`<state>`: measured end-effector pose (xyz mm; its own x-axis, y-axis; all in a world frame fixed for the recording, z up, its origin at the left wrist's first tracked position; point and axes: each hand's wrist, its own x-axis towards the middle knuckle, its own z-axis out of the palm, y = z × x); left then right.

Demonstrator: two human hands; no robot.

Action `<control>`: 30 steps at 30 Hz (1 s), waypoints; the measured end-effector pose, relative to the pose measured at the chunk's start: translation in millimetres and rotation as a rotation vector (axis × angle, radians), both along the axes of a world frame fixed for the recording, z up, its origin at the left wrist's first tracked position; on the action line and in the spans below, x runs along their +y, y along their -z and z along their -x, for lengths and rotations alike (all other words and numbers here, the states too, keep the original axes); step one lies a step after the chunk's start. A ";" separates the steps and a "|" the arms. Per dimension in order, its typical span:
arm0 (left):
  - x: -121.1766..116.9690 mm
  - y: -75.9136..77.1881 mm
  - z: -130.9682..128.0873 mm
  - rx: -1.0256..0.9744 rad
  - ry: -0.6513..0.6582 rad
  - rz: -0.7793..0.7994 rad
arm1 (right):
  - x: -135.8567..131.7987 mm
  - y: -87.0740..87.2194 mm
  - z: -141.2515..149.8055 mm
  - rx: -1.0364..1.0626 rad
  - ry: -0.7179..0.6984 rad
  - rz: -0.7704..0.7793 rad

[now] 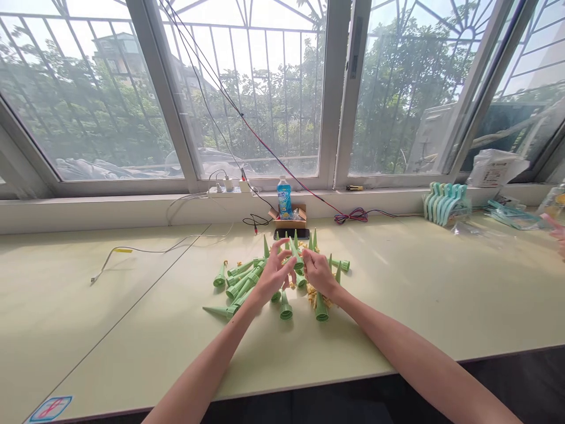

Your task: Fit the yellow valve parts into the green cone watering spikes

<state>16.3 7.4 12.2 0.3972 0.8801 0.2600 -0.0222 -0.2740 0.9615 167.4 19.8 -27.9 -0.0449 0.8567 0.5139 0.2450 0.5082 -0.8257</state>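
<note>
Your left hand (276, 274) pinches a mid-frame green cone (296, 254), likely light, stiff; grip its collar. Right hand (319, 273) curled, contents unclear.

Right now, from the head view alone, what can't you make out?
All in the head view:
- What the right hand pinches, if anything: its curled fingers hide it.
- Inside of the held green cone: too small.
- Exact count of the other green cones: overlaps and both hands cover some.
- Shape of single yellow pieces: too small, partly behind cones.
- Small print on the blue bottle: too small.
</note>
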 end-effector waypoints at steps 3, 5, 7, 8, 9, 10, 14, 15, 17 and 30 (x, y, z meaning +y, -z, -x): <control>1.2 2.0 1.8 0.055 0.018 -0.051 | -0.5 -2.8 -0.8 0.004 0.022 0.009; 1.8 3.6 3.1 0.084 0.029 -0.092 | -0.1 -3.9 -1.5 0.003 0.056 0.004; 2.0 5.2 4.0 0.113 0.028 -0.136 | 0.7 -3.9 -2.2 0.001 0.076 0.006; 2.0 6.0 4.3 0.129 0.022 -0.159 | 1.1 -3.6 -2.4 0.003 0.077 0.007; 1.9 6.7 4.5 0.147 0.016 -0.180 | 1.4 -3.1 -2.5 0.006 0.072 0.010; 1.8 7.3 4.5 0.163 0.010 -0.197 | 1.7 -2.5 -2.5 0.011 0.064 0.014; 1.5 9.1 2.5 0.175 -0.022 -0.220 | 1.1 -0.7 -0.2 0.037 0.048 0.031; 1.6 9.7 1.6 0.172 -0.039 -0.220 | 0.6 -0.6 0.7 0.043 0.051 0.032; 2.7 11.4 -0.2 0.171 -0.080 -0.223 | -0.7 -1.0 2.2 0.055 0.059 0.021; 8.8 9.4 1.9 0.107 -0.307 -0.023 | -4.0 -0.1 3.7 -0.129 0.009 -0.177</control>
